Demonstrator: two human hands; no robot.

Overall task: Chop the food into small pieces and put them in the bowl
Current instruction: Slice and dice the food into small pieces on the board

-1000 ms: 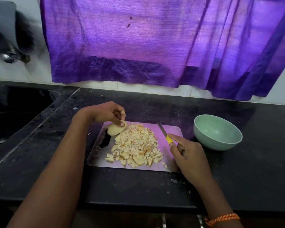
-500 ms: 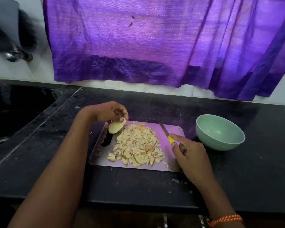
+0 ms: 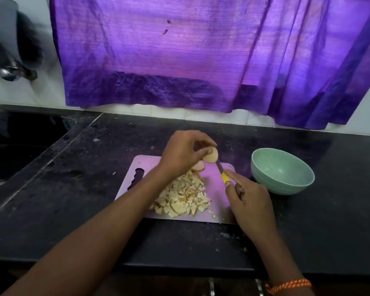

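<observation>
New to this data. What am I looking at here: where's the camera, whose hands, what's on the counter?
There is no robot: a person works with two bare hands, filmed by one wide-angle camera worn on the head, looking forward and down. All the pictures come from that one view.

On the black counter lies a pale cutting board carrying a pile of chopped pieces. A green bowl stands to the board's right; it looks empty.

The left hand reaches across and pinches an uncut piece of food at the far side of the board. The right hand grips a knife with a yellow handle, its blade pointing up at that piece. A purple curtain hangs behind.
</observation>
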